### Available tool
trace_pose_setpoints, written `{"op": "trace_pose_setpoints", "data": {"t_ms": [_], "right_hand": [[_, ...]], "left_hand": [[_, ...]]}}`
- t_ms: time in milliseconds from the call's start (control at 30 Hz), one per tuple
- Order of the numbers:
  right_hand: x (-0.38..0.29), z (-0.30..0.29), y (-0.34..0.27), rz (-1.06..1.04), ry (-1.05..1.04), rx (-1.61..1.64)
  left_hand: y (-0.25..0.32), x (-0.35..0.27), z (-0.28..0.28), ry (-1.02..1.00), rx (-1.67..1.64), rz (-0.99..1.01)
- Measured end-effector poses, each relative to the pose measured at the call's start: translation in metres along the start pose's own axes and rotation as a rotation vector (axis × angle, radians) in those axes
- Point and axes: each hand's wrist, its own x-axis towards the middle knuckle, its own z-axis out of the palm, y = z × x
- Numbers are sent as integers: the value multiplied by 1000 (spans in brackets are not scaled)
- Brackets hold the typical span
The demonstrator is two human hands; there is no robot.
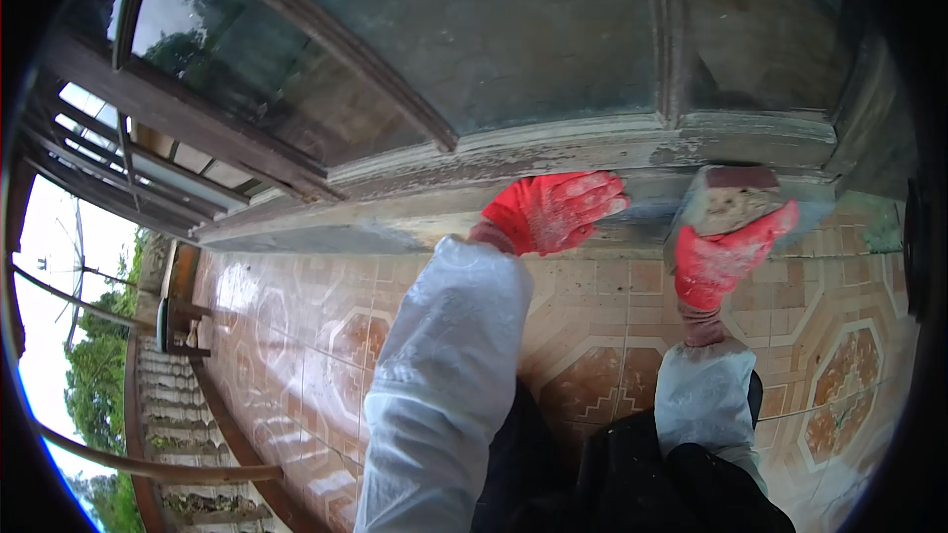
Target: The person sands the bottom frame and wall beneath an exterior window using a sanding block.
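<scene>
My right hand (pixel 722 259), in a dusty red-coated work glove, grips a worn block (pixel 737 201) from below. Reddish-brown shows on the block's upper edge and a scuffed beige face is turned up; it may be wrapped in sandpaper, though blur leaves this unsettled. The block is against the ledge beneath a weathered window frame (pixel 585 155) whose paint is flaking. To the left, my left hand (pixel 559 211), gloved alike, lies flat with fingers stretched along the same ledge and holds nothing. White sleeves cover both forearms.
Large glass panes (pixel 518 37) rise above the bottom rail, split by wooden mullions (pixel 670 37). Patterned floor tiles (pixel 585 377) run below. At the left are a balustrade (pixel 174 392), a small wooden stool-like piece (pixel 185 329) and a satellite dish (pixel 74 266) outside.
</scene>
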Motion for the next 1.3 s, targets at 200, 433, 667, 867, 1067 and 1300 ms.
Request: {"op": "trace_pose_setpoints", "data": {"t_ms": [200,433,667,867,1067,1300], "right_hand": [[54,-43,197,249,253,-14],[-7,25,95,830,491,482],[67,-33,161,288,286,82],[21,5,82,531,204,-286],[17,0,47,199,129,-32],[60,-36,183,709,414,765]], "left_hand": [[4,15,-2,99,3,13],[5,10,-1,32,4,-5],[3,11,-4,62,-64,-11],[0,-3,3,42,-20,-9],[3,4,2,27,-40,-15],[5,17,-4,55,-79,-19]]}}
